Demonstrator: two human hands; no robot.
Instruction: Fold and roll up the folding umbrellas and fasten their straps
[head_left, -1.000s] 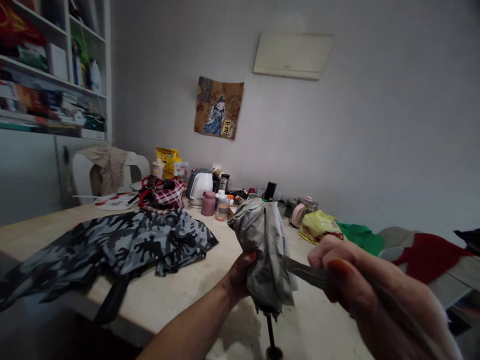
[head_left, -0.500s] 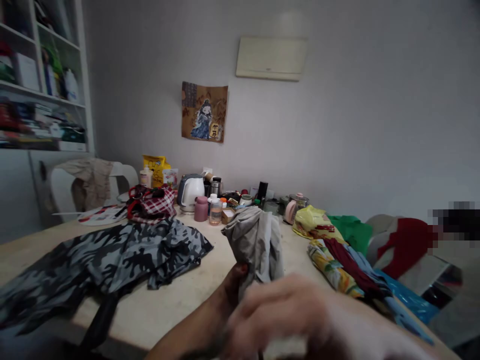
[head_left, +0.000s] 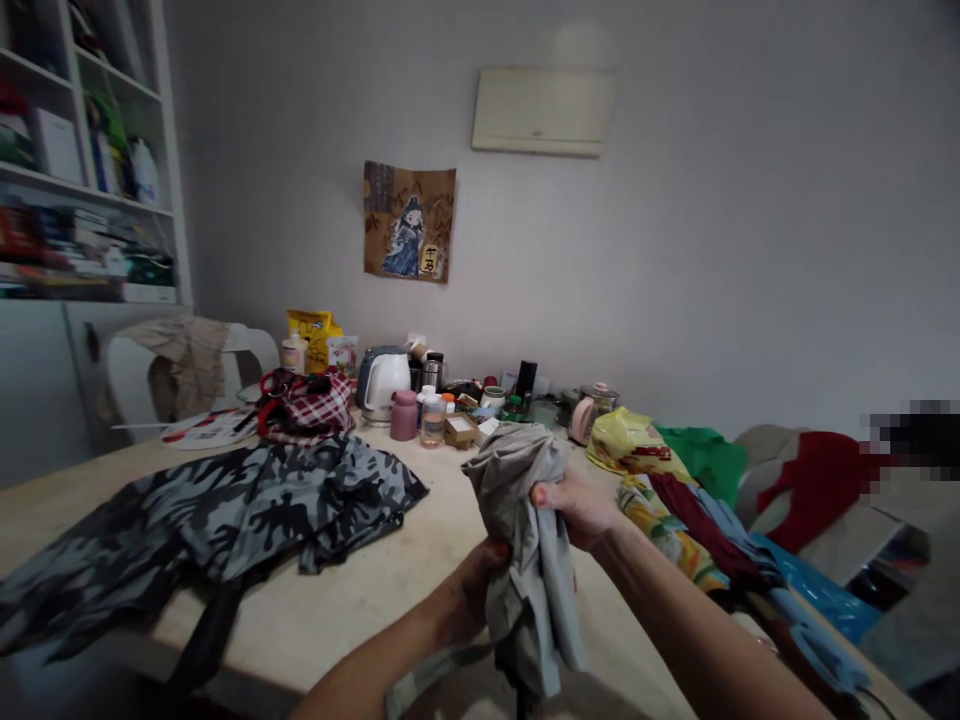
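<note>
A grey umbrella (head_left: pixel 525 560), folded loosely with its cloth in pleats, is held up over the near edge of the table. My left hand (head_left: pixel 480 578) is closed around its left side, the fingers partly hidden by the cloth. Higher up, my right hand (head_left: pixel 574 505) grips the pleats from the right, thumb on top. A loose grey strap (head_left: pixel 435 678) hangs at the lower left of the cloth. To the left lies a camouflage umbrella (head_left: pixel 255 510), spread slack on the table with its black handle (head_left: pixel 206 635) over the edge.
On the table's (head_left: pixel 375 590) right lie folded floral, maroon and blue cloth items (head_left: pixel 682 530) and a yellow bag (head_left: pixel 634 442). Along the back stand a kettle (head_left: pixel 386 385), a pink jar (head_left: pixel 403 415), bottles and a glass pot (head_left: pixel 596 405). A checked bag (head_left: pixel 311 405) sits back left.
My right hand has moved from a blurred place near the camera up onto the umbrella's right side and closed on it. The left hand keeps its hold. The umbrella's lower cloth now shows.
</note>
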